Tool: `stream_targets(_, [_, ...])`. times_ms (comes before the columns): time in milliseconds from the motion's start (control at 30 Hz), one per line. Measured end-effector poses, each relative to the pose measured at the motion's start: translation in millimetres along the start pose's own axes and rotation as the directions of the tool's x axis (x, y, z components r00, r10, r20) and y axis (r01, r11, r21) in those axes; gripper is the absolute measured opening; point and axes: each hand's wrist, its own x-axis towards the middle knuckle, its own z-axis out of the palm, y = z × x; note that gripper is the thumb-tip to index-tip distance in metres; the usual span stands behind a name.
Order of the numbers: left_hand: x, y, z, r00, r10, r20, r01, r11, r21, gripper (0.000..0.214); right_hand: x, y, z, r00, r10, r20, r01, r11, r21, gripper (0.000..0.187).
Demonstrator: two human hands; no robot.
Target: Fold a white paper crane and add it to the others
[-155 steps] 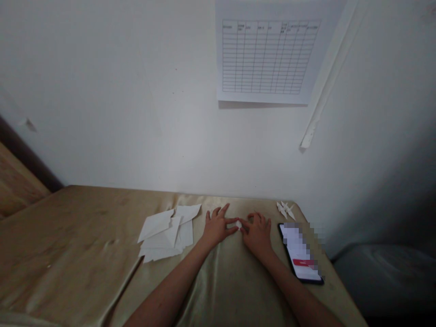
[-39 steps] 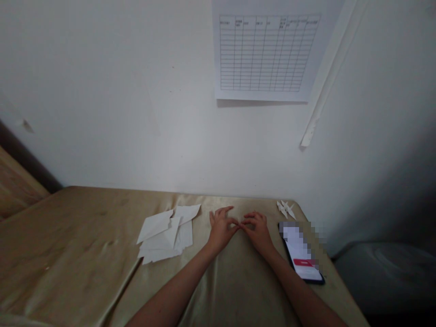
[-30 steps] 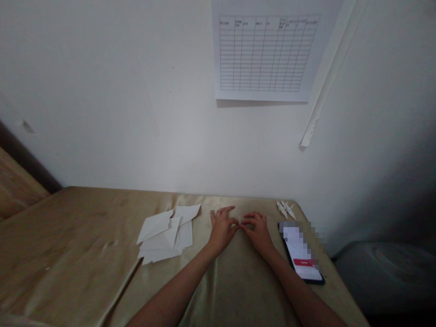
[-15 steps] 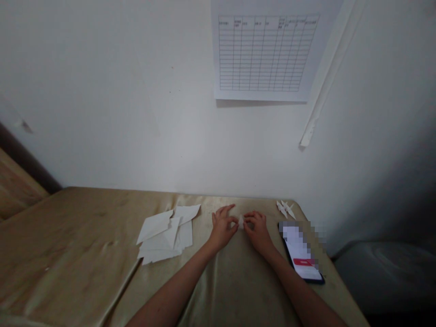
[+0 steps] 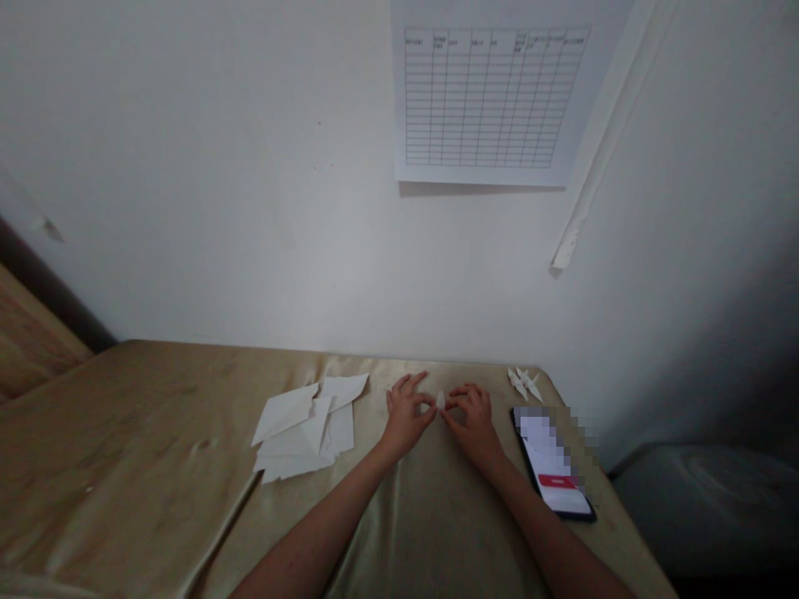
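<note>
Both hands work at a small white piece of paper (image 5: 440,401) above the surface (image 5: 399,541). The left hand (image 5: 407,418) pinches it from nine o'clock, the right hand (image 5: 472,414) from three; on each, thumb and forefinger are drawn narrow on the paper while the other fingers stay lifted. Gripping so small a thing from opposite sides likely steadies it and keeps the spare fingers out of the way; its folds are too small to make out.

Seen from that piece, overlapping white sheets (image 5: 305,437) lie at nine o'clock, beyond the left hand and probably within its easy reach. Little folded paper shapes (image 5: 525,384) sit between two and three o'clock, perhaps set there to escape the forearms. The phone (image 5: 555,478) lies at four o'clock, screen up, presumably for glancing at.
</note>
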Motion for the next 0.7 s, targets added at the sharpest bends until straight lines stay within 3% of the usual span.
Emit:
stream_targets(400, [-2.5, 1.6, 0.7, 0.997, 0.036, 0.064, -0.039, 0.998, 0.05, 0.008, 1.6, 4.3, 2.6, 0.997, 0.072, 0.006, -0.072, 0.992, 0.105, 0.01])
stream_targets(700, [-1.4, 7.5, -5.6, 0.997, 0.076, -0.001, -0.076, 0.997, -0.022, 0.019, 2.1, -2.4, 6.2, 0.994, 0.106, 0.04, -0.111, 0.978, 0.174, 0.012])
